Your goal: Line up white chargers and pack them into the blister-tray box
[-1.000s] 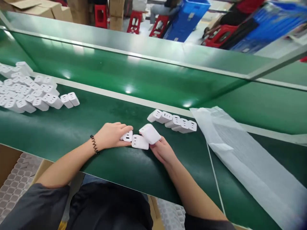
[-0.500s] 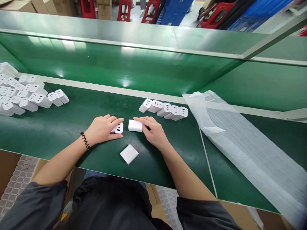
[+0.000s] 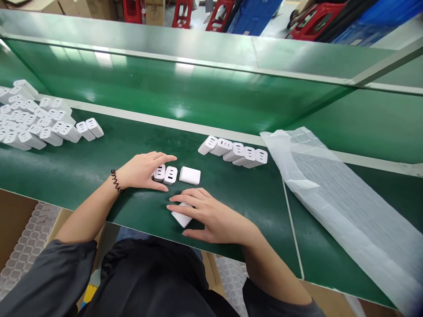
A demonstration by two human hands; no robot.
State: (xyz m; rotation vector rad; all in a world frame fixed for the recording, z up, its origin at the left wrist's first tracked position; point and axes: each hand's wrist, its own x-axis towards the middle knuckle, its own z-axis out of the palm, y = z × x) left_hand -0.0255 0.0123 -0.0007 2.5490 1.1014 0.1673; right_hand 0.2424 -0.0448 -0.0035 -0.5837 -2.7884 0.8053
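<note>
Two slotted white blocks [image 3: 170,175] stood between the parted thumb and fingers of the left hand [image 3: 142,171]. The right hand [image 3: 211,215], fingers spread, partly covered a lying block [image 3: 183,221]; contact was indeterminable. The green tabletop [image 3: 132,141] also bore a translucent sheet [image 3: 346,202]; red stools [image 3: 133,14] stood beyond.

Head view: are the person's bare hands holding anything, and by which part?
No firm hold shows. The open left hand curves around white, plastic-looking rectangular blocks with dark slots; the right hand spreads over another white block, contact unclear.
</note>
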